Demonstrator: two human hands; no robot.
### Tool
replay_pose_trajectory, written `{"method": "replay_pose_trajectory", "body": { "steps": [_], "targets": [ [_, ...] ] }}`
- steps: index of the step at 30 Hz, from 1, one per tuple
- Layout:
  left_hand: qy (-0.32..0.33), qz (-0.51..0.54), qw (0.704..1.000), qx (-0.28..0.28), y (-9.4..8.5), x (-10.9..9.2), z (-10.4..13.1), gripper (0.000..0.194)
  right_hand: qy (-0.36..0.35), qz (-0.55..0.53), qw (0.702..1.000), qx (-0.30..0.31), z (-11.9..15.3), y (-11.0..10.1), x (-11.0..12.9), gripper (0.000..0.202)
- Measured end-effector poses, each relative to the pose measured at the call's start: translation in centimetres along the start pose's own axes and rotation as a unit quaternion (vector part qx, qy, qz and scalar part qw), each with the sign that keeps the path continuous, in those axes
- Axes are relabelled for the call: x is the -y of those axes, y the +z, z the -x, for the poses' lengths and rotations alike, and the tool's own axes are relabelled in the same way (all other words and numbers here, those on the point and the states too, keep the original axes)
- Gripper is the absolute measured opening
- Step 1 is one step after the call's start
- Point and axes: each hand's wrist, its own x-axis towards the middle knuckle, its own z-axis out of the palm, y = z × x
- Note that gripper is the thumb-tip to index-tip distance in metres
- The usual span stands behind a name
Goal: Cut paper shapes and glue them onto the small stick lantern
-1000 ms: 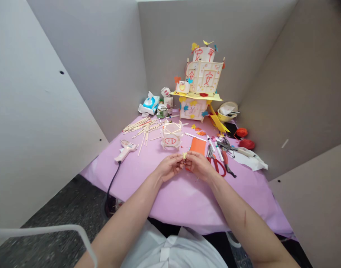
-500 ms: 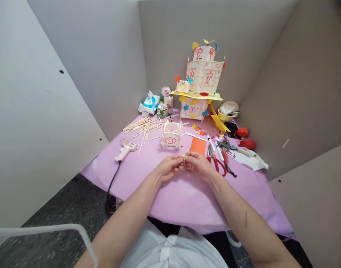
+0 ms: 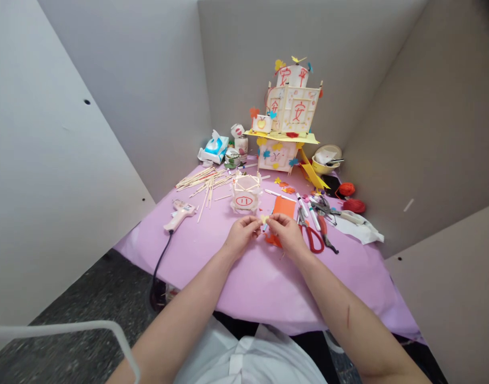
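My left hand and my right hand pinch a small yellow paper cutout between them, one at each side. It looks like a butterfly or flower, partly covered by my fingertips. Under my right hand lies an orange paper sheet, mostly flat on the table. Just beyond my left hand stands a small box of sticks and white paper with a red snout-like drawing. Red-handled scissors rest to the right of my right hand.
A tall stick-and-paper lantern tower stands at the back. Wooden sticks and a corded glue gun lie left. Pliers, markers and red yarn balls are right. A wipes pack sits back left.
My hands have drawn slightly apart and turned the yellow cutout, so its flat face now shows. More orange paper is visible beneath my right hand.
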Motion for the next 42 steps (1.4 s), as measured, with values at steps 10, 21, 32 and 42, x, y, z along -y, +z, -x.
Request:
{"method": "replay_pose_trajectory", "body": {
  "steps": [10,21,32,42],
  "targets": [
    [0.043,-0.045,0.998,0.001,-0.4,0.9,-0.3,0.025,-0.013,0.020,1.000,-0.005,0.1,0.2,-0.1,0.029],
    [0.119,-0.148,0.980,-0.065,0.7,0.2,0.3,0.019,-0.077,0.109,0.990,-0.033,0.2,0.3,-0.8,0.021],
    [0.158,-0.269,0.946,-0.086,0.4,0.6,0.3,0.016,-0.155,0.163,0.973,-0.046,0.3,0.0,-0.1,0.021],
    [0.243,-0.402,0.880,-0.078,0.2,1.4,0.4,0.016,-0.281,0.322,0.904,0.023,-0.2,-1.0,-0.4,0.019]
  ]
}}
